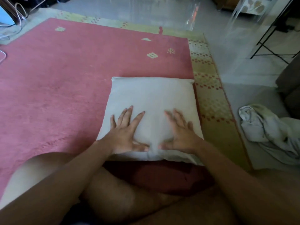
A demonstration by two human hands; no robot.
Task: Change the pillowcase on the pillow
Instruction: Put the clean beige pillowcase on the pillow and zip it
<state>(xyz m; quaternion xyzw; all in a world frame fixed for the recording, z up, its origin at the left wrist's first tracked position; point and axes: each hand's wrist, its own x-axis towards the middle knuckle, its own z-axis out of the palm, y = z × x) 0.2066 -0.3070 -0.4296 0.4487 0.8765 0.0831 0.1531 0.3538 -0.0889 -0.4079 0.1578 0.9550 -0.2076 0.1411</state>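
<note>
A square pillow in a plain white case (152, 95) lies flat on the pink rug (65, 78), its near edge over my lap. My left hand (128, 133) rests flat on its near left part, fingers spread and straight. My right hand (180, 133) lies flat on the near right part, fingers straight, slightly blurred. Both thumbs point inward toward each other near the pillow's front edge. A crumpled white cloth (267, 127), possibly another pillowcase, lies on the floor to the right.
A dark red cloth (162, 176) lies across my lap under the pillow's near edge. The rug's yellow patterned border (211, 95) runs along the right. A black metal frame (272, 38) stands at the far right; cables (17, 12) lie at the far left.
</note>
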